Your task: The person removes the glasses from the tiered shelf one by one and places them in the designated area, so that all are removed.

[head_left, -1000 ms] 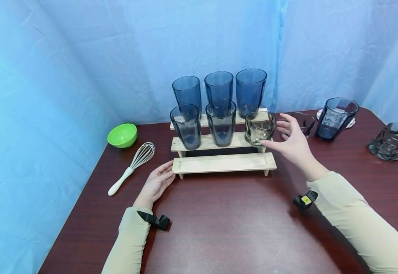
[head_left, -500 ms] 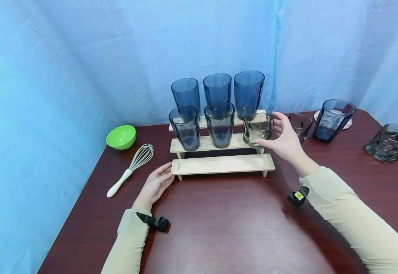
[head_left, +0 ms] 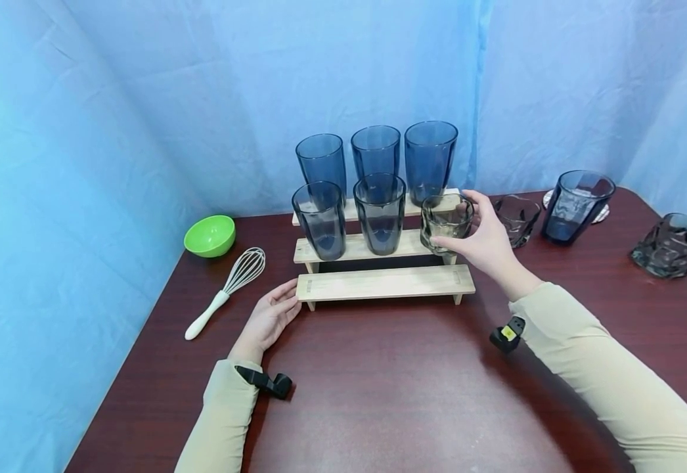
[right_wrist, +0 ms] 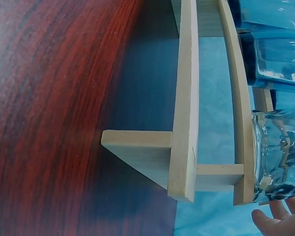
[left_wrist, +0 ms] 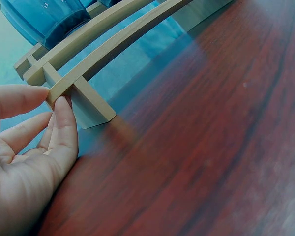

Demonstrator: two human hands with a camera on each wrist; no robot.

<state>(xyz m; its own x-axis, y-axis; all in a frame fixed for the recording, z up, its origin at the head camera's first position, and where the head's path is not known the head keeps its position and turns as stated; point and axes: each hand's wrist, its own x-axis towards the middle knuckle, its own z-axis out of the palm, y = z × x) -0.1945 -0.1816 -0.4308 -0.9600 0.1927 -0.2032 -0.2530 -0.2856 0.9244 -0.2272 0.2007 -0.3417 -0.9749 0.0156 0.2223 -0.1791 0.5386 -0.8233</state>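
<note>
A three-tier wooden stand [head_left: 385, 284] holds tall blue-grey glasses [head_left: 381, 213] on its upper two tiers. At the right end of the middle tier stands a short clear, wavy-sided glass [head_left: 445, 220]. My right hand [head_left: 488, 242] is curled round its right side, thumb across the front and fingers behind. In the right wrist view, fingertips [right_wrist: 278, 210] lie right at the glass's base. My left hand [head_left: 265, 322] pinches the left end of the lowest tier; in the left wrist view, a finger [left_wrist: 24, 98] meets the wooden corner [left_wrist: 64, 88].
Left of the stand are a green bowl [head_left: 210, 236] and a white-handled whisk [head_left: 225, 292]. To the right stand a short dark glass [head_left: 517, 220], a tall blue glass [head_left: 576, 209] by a white coaster [head_left: 602, 213], and another short dark glass [head_left: 671, 246]. Blue cloth [head_left: 261, 98] hangs behind.
My right hand has moved left, closing in round the short glass, its thumb farther across the front. The left hand stays at the stand's corner.
</note>
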